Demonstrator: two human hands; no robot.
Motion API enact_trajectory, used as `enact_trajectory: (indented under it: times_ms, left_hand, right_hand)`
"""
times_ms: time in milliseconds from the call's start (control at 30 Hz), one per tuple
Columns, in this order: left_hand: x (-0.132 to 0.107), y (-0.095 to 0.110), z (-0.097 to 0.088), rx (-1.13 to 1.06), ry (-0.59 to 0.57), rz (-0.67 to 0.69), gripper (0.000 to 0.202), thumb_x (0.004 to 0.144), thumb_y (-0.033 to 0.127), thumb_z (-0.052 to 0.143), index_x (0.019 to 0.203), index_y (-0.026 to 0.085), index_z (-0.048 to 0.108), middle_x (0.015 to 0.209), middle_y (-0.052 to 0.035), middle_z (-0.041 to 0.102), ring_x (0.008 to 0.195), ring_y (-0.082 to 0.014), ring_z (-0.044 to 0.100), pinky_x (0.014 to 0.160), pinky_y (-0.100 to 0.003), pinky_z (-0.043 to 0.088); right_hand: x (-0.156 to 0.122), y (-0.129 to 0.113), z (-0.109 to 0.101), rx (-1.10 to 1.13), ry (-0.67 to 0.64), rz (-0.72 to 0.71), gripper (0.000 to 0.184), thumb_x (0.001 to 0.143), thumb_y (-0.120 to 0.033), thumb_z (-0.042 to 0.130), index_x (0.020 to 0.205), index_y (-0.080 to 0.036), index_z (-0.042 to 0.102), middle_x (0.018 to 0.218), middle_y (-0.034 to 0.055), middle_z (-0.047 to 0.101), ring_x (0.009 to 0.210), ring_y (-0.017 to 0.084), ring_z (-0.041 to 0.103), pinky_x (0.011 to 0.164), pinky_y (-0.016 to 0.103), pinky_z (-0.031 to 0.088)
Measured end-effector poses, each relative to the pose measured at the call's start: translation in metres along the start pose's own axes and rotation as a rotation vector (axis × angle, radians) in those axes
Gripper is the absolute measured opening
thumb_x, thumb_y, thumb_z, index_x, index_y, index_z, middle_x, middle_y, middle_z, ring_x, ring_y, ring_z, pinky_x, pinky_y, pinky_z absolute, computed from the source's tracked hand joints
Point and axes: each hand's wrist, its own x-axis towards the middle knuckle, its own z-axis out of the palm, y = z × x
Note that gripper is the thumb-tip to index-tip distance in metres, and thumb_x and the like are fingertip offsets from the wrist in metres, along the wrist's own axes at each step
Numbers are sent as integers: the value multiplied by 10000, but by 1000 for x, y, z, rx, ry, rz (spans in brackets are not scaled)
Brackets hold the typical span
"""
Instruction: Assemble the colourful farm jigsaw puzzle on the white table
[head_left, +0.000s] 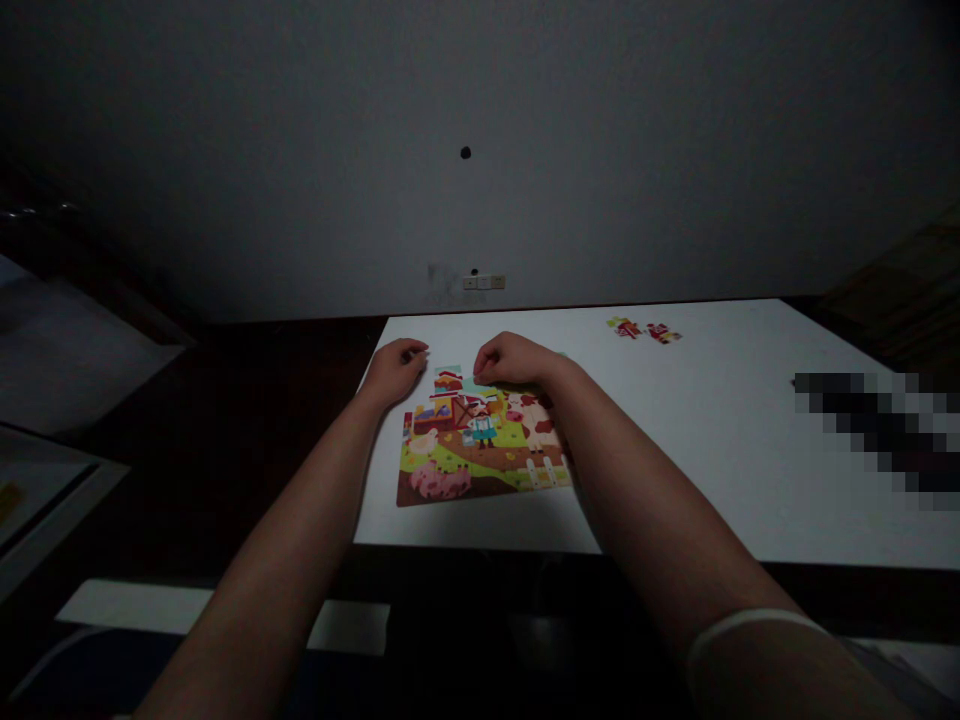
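A partly assembled jigsaw puzzle (450, 450) with a farm scene lies near the left end of the white table. Its picture has a farmer, a cow, a pig and a red barn, and its top edge is uneven. At that top edge, my right hand (514, 358) has its fingertips pinched together on a pale teal puzzle piece (471, 384), mostly covered by the fingers. My left hand (394, 371) rests by the puzzle's upper left, thumb and forefinger slightly apart with nothing visible between them. My right forearm hides the puzzle's right side.
Loose puzzle pieces (663, 334) lie towards the back of the white table (735, 450). A blurred-out dark shape (885, 430) is at the right edge. Behind the table stands a grey wall (300, 180) with sockets (484, 283).
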Motion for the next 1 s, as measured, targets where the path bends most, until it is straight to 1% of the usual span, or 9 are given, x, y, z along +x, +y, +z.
enact_trajectory:
  times_ms: [200,400,467,667,867,1000]
  left_hand:
    - [-1,3,-1,1,-4,12,283,895,317,659,1107,185,792,1084,-111,771,947,-248,699,938,-400,557]
    - [0,0,0,16,-2,18,278,898,328,657,1103,198,791,1083,-94,775,930,-243,696,938,-392,558]
    - [0,-1,0,18,-8,21,274,901,333,657,1103,204,791,1094,-91,775,938,-241,694,939,-386,557]
    - [0,-2,0,11,-11,28,269,901,334,654,1089,198,791,1112,-100,777,950,-249,699,941,-393,555]
    - [1,-1,1,11,-16,10,264,898,344,659,1083,205,787,1110,-95,780,944,-248,698,948,-394,556]
    - [1,0,0,15,-19,-10,267,898,347,664,1095,212,784,1119,-93,779,951,-244,695,953,-390,561]
  right_hand:
    - [-1,-3,-1,-36,-14,-2,153,768,-288,809,892,-198,818,817,36,772,737,168,659,651,258,465]
    - [0,1,0,50,32,24,149,802,-241,767,929,-180,815,850,46,777,743,161,652,682,257,476]
    - [0,1,0,65,23,23,141,803,-232,766,924,-177,812,848,51,775,745,163,650,680,261,475]
    - [0,-1,0,-14,-15,-9,206,774,-245,807,969,-182,816,815,36,757,720,165,625,646,272,443]
    - [0,-1,0,-37,-19,-10,202,785,-247,803,978,-193,819,824,30,756,730,164,622,665,274,440]
    - [2,4,0,16,42,-9,162,829,-242,757,971,-191,815,875,47,774,755,167,638,697,275,462]
